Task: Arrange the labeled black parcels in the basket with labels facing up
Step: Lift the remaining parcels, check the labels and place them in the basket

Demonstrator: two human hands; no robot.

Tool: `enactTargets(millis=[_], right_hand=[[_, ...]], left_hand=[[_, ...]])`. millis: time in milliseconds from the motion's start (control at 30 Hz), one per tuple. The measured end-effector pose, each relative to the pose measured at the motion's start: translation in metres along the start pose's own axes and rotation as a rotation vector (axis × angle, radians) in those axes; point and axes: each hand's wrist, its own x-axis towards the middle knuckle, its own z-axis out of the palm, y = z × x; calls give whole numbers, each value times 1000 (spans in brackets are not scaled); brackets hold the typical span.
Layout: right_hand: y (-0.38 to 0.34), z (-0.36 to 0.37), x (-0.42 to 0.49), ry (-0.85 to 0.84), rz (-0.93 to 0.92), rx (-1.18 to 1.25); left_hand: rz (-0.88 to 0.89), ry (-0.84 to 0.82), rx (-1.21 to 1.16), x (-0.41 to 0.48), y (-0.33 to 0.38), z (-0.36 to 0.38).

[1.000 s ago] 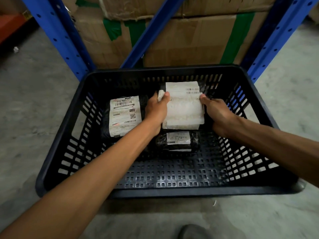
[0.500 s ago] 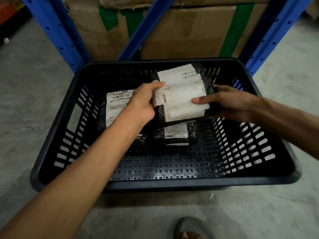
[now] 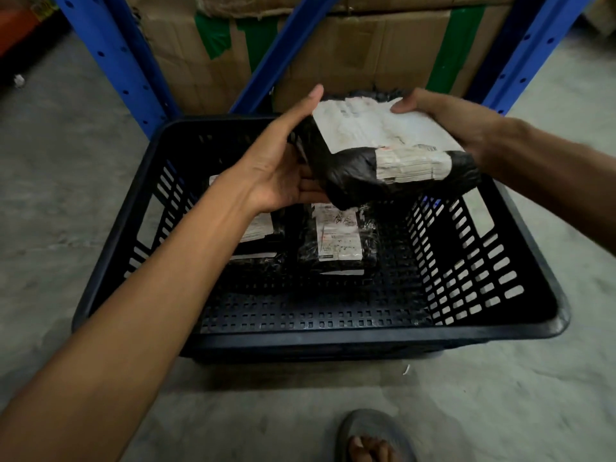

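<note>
Parcels wrapped in black plastic were the things in play, and the largest parcel [image 3: 383, 151] was held in the air above the far half of the black basket [image 3: 483, 331], clear of its floor. Its big white label [image 3: 376, 128] faced up and tilted toward the camera, and a second, narrower label strip [image 3: 411, 165] ran across its near edge. The left hand [image 3: 283, 165] supported the parcel's left side with an open palm, thumb raised along the upper left corner and fingers [image 3: 310, 191] reaching under its lower edge. The right hand [image 3: 446, 121] gripped the right side, its thumb pressed on top of the label near the far right corner; the rest of its fingers were hidden behind the package.

Two more parcels lay on the basket's slotted floor. A middle parcel [image 3: 336, 241] sat label up directly below the lifted one. A left parcel [image 3: 260, 238] lay just beside it, mostly hidden by the left forearm, with part of a white label showing.

The basket stood on a grey concrete floor [image 3: 66, 195] in front of blue rack posts [image 3: 110, 51] and taped cardboard boxes [image 3: 366, 51]. A sandalled foot [image 3: 373, 438] showed at the bottom edge.
</note>
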Motion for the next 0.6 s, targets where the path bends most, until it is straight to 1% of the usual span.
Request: enactTargets(millis=[67, 133, 233, 267, 333, 400, 433, 500, 533, 600], right_hand=[[4, 1, -3, -18, 38, -52], [10, 1, -8, -8, 3, 5], [27, -6, -12, 94, -90, 233], [35, -7, -14, 129, -85, 326], [52, -4, -20, 122, -19, 502], [66, 3, -24, 120, 25, 596], [70, 8, -25, 139, 25, 607], [73, 19, -25, 181, -13, 538], [72, 25, -24, 196, -37, 484], [72, 32, -20, 235, -108, 400]], left_hand=[[30, 24, 41, -2, -1, 4], [57, 70, 14, -4, -8, 3], [104, 70, -111, -9, -27, -1], [117, 55, -156, -11, -32, -1], [140, 46, -209, -12, -39, 1], [160, 94, -222, -10, -42, 6], [161, 127, -232, -9, -43, 9], [136, 181, -244, -9, -50, 15], [137, 207, -202, -10, -54, 17], [178, 284, 21, -11, -63, 18]])
